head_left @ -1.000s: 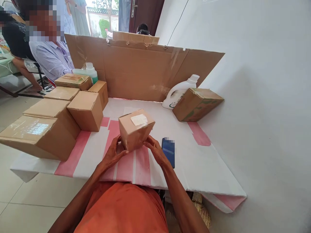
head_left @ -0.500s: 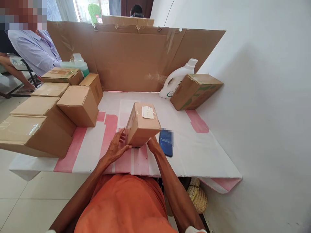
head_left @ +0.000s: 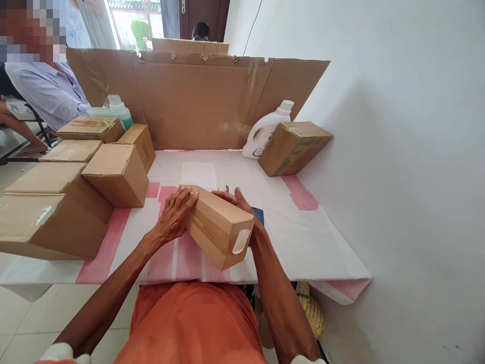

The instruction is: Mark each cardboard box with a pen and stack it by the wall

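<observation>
Both hands grasp the small box point(head_left: 220, 227) above the table point(head_left: 326, 247). The left hand point(head_left: 175, 215) presses its 9 o'clock side. The right hand point(head_left: 237, 199) is mostly hidden behind it. The phone point(head_left: 259, 215) peeks out at 3 o'clock.

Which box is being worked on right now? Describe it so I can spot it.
On the white and pink table, look at the near edge, right of the stacked boxes. The small box lies tilted between the left hand and right hand, a white label on its near end.
</observation>
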The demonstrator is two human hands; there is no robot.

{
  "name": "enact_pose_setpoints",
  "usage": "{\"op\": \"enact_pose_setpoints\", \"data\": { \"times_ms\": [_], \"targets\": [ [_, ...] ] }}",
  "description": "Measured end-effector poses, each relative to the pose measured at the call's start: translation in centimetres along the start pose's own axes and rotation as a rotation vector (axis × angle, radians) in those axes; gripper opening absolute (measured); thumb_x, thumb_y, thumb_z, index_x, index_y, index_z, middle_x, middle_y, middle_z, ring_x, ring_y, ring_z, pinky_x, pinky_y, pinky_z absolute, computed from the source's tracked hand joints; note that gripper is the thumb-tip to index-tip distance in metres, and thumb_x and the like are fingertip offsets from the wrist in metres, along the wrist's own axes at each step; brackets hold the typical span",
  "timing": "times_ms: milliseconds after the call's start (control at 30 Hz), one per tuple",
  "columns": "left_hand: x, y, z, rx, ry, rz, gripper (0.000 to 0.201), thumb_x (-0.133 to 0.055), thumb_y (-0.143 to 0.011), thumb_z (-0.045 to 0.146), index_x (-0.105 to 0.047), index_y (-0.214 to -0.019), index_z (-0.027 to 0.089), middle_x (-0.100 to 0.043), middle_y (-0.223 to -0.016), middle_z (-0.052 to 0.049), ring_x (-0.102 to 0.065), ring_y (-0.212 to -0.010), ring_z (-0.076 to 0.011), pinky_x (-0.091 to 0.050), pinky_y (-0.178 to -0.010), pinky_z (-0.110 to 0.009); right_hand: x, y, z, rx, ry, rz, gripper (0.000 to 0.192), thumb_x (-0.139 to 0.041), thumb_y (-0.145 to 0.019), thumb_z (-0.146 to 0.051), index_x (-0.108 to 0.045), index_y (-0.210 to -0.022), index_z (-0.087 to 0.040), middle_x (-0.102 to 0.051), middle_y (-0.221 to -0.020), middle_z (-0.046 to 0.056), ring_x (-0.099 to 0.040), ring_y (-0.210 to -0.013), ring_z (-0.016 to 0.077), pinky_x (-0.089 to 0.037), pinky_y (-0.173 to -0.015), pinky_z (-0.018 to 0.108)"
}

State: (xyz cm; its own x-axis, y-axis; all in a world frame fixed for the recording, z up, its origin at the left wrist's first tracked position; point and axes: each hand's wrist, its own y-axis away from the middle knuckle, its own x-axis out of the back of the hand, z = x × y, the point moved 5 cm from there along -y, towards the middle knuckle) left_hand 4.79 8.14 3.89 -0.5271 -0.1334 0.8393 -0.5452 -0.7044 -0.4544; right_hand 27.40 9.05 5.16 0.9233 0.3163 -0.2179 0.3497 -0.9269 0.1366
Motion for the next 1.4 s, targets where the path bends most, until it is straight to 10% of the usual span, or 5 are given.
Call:
{"op": "enact_pose_setpoints", "data": {
  "times_ms": [333,500,667,1033,1400],
  "targets": [
    [-1.3,4.7,0.2,-0.043,-0.047,-0.055,0.077,-0.038,-0.099,0.0,-0.043,-0.163,0.042,-0.041,-0.173,-0.006,-0.029,-0.166,-0.0293,-0.031,-0.131,-0.059,-1.7,2.9,0.6,-0.029,0.738,0.016,0.089,-0.094,-0.068,-0.053,-0.062,-0.145,-0.021,-0.062,-0.142,0.018,-0.057,-0.133,0.0408,-0.04,-0.119,0.06],
    [-0.1,9.2,-3.5,0.504,0.244,0.169,0.083,-0.058,-0.1,0.028,-0.017,-0.173,0.027,-0.031,-0.173,-0.022,-0.037,-0.16,-0.0386,-0.042,-0.121,-0.066,-0.9,3.8,4.2,-0.139,0.365,0.01,0.076,-0.084,-0.078,-0.057,-0.061,-0.142,-0.023,-0.066,-0.142,0.015,-0.063,-0.128,0.0367,-0.048,-0.112,0.056],
    [-1.5,8.8,-2.6,0.746,0.729,0.232,0.075,-0.047,-0.105,0.064,-0.032,-0.167,0.024,-0.045,-0.166,-0.021,-0.042,-0.158,-0.0349,-0.038,-0.127,-0.061,-2.7,3.3,7.6,-0.233,-0.118,-0.18,0.072,-0.086,-0.077,-0.059,-0.066,-0.136,-0.022,-0.076,-0.127,0.011,-0.074,-0.106,0.0293,-0.059,-0.095,0.044],
    [4.2,2.9,2.9,0.568,0.7,0.534,0.108,-0.083,-0.082,0.063,-0.025,-0.167,0.032,-0.042,-0.167,-0.015,-0.048,-0.153,-0.035,-0.045,-0.123,-0.052,-5.4,1.5,2.4,0.173,0.005,-0.053,0.067,-0.074,-0.091,-0.065,-0.061,-0.148,-0.032,-0.052,-0.165,0.005,-0.039,-0.158,0.029,-0.024,-0.133,0.048],
    [6.6,1.4,7.0,0.523,0.736,0.516,0.048,-0.061,-0.101,0.057,-0.057,-0.14,0.029,-0.052,-0.16,-0.01,-0.052,-0.148,-0.0295,-0.045,-0.121,-0.044,-9.3,5.0,3.0,0.205,-0.187,-0.093,0.068,-0.072,-0.093,-0.061,-0.056,-0.15,-0.029,-0.06,-0.154,0.009,-0.055,-0.141,0.0335,-0.042,-0.12,0.051]
  ]
}}
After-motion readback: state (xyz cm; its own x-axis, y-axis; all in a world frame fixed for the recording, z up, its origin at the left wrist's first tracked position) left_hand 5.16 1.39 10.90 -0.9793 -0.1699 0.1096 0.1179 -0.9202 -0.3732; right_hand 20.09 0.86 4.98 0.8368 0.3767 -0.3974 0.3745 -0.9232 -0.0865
